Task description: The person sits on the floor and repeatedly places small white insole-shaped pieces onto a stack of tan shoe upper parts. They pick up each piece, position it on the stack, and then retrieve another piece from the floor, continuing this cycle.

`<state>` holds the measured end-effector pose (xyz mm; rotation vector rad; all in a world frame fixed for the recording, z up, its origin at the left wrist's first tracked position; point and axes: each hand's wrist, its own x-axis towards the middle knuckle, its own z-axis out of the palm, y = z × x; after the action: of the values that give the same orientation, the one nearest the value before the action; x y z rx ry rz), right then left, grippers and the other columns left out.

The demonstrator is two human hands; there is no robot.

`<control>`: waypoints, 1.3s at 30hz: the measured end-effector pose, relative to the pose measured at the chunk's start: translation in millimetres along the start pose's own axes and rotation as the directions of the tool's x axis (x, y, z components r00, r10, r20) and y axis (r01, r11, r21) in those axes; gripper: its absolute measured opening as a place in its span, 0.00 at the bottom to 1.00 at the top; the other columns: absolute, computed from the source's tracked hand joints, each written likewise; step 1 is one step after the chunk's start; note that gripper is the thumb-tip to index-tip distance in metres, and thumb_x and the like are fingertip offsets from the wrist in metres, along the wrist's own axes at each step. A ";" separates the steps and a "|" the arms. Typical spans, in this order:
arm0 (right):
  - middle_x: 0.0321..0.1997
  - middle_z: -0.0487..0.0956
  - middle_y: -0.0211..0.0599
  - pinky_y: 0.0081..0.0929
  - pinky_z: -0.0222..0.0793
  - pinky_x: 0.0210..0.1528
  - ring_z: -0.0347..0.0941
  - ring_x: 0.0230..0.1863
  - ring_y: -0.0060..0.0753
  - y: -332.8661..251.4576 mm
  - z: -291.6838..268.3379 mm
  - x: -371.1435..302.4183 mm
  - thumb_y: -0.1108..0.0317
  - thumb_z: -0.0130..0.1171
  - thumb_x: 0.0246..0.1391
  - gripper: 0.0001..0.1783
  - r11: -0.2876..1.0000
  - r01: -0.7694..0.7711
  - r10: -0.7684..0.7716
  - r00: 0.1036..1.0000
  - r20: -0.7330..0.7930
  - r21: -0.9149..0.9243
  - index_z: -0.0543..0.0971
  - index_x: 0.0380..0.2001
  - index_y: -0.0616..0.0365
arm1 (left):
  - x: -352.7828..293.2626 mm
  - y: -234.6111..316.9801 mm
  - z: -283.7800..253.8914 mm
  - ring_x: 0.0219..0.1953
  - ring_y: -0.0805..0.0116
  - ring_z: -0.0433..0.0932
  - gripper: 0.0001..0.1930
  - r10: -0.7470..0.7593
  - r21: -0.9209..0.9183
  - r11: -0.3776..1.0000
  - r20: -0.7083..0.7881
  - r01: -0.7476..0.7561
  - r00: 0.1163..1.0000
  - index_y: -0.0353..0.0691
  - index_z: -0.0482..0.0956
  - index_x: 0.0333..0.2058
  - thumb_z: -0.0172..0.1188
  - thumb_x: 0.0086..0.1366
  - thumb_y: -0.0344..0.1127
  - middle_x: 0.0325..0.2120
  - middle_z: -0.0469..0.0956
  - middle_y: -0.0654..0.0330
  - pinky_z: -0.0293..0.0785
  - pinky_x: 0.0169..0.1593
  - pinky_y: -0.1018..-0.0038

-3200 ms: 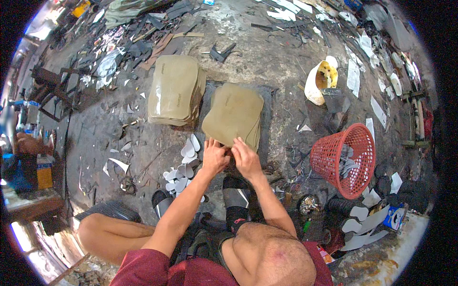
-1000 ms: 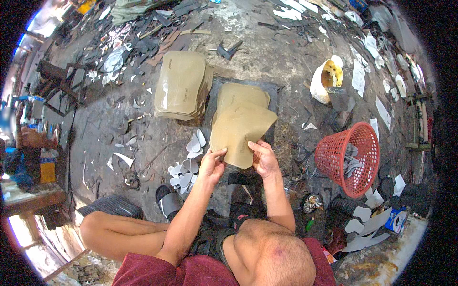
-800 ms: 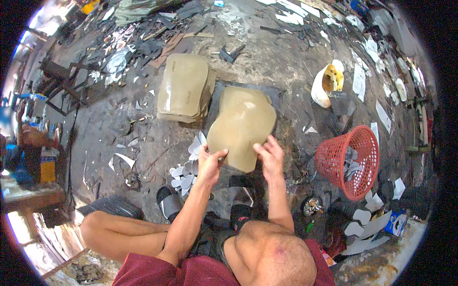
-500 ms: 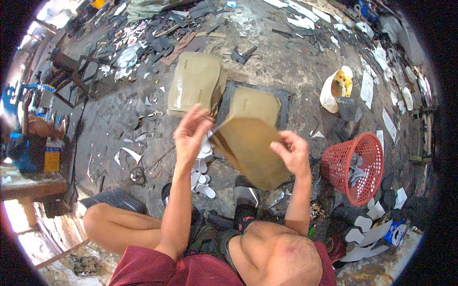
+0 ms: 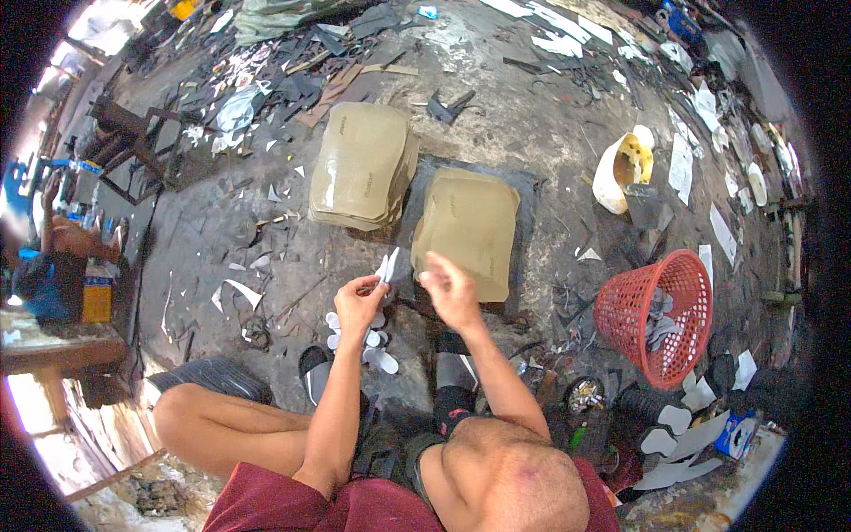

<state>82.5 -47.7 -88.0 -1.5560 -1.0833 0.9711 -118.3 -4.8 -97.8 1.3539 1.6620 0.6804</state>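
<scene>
My left hand (image 5: 359,301) pinches a few slim white sole-shaped pieces (image 5: 390,266), their tips pointing away from me. Just to its right, my right hand (image 5: 450,291) is slightly blurred, its fingers apart and nothing seen in them. It hovers at the near left edge of a tan sheet (image 5: 470,226) with rounded corners, which lies flat on a dark square mat (image 5: 529,191). Left of that sits an uneven stack of similar tan sheets (image 5: 359,168). More white sole-shaped pieces (image 5: 381,357) are heaped on the floor between my feet, partly behind my left forearm.
A red perforated basket (image 5: 612,306) with grey scraps leans at the right. Behind it lies a broken white and yellow container (image 5: 612,177). Dark offcuts (image 5: 359,58) litter the far floor. A wooden bench (image 5: 62,346) stands at left, a dark metal frame (image 5: 146,146) beyond it.
The tan sheet that was tilted between my hands now lies flat on the mat. My left hand has taken up white pieces; my right hand has moved left, towards it.
</scene>
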 end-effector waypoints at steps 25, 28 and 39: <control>0.69 0.72 0.30 0.52 0.54 0.72 0.57 0.75 0.44 21.0 -146.6 -10.5 0.55 0.69 0.50 0.20 0.539 0.335 -0.050 0.928 0.368 -0.773 0.85 0.48 0.40 | -27.9 61.7 34.5 0.42 0.61 0.84 0.17 -0.180 -0.746 0.395 0.509 0.536 0.842 0.34 0.78 0.53 0.63 0.66 0.27 0.37 0.81 0.58 0.83 0.48 0.71; 0.51 0.83 0.38 0.54 0.69 0.59 0.75 0.58 0.47 0.7 -151.7 16.4 0.57 0.60 0.61 0.13 0.603 0.337 -0.135 0.936 0.324 -0.723 0.83 0.46 0.48 | -30.5 70.9 65.3 0.38 0.69 0.84 0.19 -0.107 -0.705 0.493 0.532 0.510 0.840 0.32 0.80 0.53 0.68 0.63 0.28 0.42 0.84 0.56 0.83 0.40 0.76; 0.54 0.80 0.55 0.44 0.72 0.60 0.75 0.59 0.56 -30.7 -82.7 10.6 0.71 0.50 0.67 0.09 0.824 0.321 -0.422 0.898 -0.127 -0.467 0.76 0.44 0.66 | -5.5 40.6 117.5 0.55 0.53 0.73 0.13 0.441 0.405 0.736 0.322 -0.543 0.838 0.49 0.86 0.42 0.66 0.58 0.42 0.49 0.79 0.54 0.66 0.56 0.59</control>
<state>157.7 -55.3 -41.4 -1.6645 -1.4395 0.2774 4.1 -11.9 -118.7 2.2066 1.3444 0.3960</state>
